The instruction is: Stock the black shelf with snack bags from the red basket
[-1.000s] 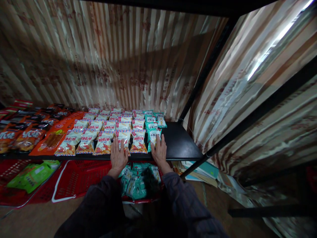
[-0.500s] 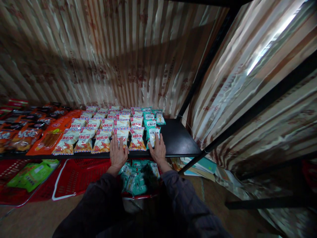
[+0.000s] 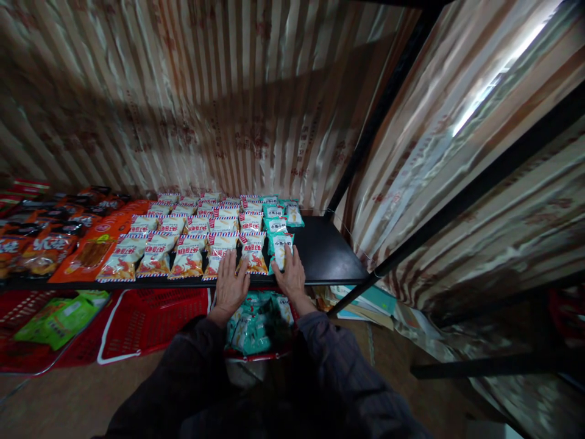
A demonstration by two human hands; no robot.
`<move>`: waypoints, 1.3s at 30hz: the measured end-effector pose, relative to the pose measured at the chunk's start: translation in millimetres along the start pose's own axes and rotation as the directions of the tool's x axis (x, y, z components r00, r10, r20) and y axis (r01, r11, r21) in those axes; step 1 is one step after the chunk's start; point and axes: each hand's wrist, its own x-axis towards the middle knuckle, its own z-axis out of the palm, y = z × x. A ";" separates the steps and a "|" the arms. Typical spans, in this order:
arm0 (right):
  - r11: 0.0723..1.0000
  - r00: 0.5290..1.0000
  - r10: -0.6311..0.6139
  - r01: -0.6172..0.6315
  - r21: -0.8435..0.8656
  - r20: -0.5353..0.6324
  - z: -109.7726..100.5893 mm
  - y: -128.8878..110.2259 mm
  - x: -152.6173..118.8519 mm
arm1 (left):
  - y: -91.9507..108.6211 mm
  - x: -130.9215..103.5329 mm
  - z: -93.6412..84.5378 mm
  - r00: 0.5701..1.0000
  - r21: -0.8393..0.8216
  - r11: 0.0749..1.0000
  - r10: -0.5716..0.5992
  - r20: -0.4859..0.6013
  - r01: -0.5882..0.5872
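My right hand (image 3: 291,277) rests on the lower right part of the front teal snack packet (image 3: 281,244), fingers stretched and thumb at its left side. More teal packets (image 3: 276,225) stand in a column behind it, with one (image 3: 293,213) beside them on the right. My left hand (image 3: 232,283) is open at the shelf's front edge, its fingers spread in front of the white snack packets (image 3: 253,249). Whether those fingertips touch a packet I cannot tell. The white packets, with red lettering and striped edges, form several rows on the black shelf (image 3: 329,256).
Orange packets (image 3: 89,250) and black-and-orange packets (image 3: 48,247) lie farther left. Below the shelf are a red basket (image 3: 155,323), green packets (image 3: 64,317) and a basket of teal packets (image 3: 256,329). A black diagonal post (image 3: 402,250) stands right; a striped curtain (image 3: 228,103) hangs behind.
My left hand has shifted right along the shelf's front edge, toward my right hand. My right hand stays on the front teal packet.
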 end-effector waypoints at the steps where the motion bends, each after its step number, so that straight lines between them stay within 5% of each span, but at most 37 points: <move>1: 1.000 1.000 0.001 -0.001 -0.006 -0.002 0.5 -0.5 -0.4 | 4.6 1.3 0.7 1.000 -0.002 1.000 0.005 0.009 -0.005; 7: 1.000 1.000 0.010 -0.010 0.018 -0.004 -1.2 0.9 -1.6 | 26.6 10.1 3.6 1.000 -0.018 1.000 0.019 0.006 -0.019; 15: 0.964 0.994 0.095 -0.081 0.255 -0.045 -0.4 16.9 7.6 | 65.4 12.6 11.1 0.994 -0.053 0.993 0.103 0.045 -0.101; 19: 0.917 0.987 0.156 -0.158 0.366 0.035 -7.4 24.2 22.8 | 79.2 21.5 20.9 0.996 -0.051 0.997 0.064 0.060 -0.061; 25: 0.885 0.961 0.185 -0.253 0.390 0.205 -17.6 33.1 39.0 | 87.5 36.7 38.7 0.998 -0.013 1.000 -0.011 0.064 0.012; 39: 0.847 0.950 0.209 -0.295 0.443 0.233 -6.5 42.0 53.9 | 85.5 40.8 40.9 0.996 -0.021 0.999 -0.044 0.079 0.045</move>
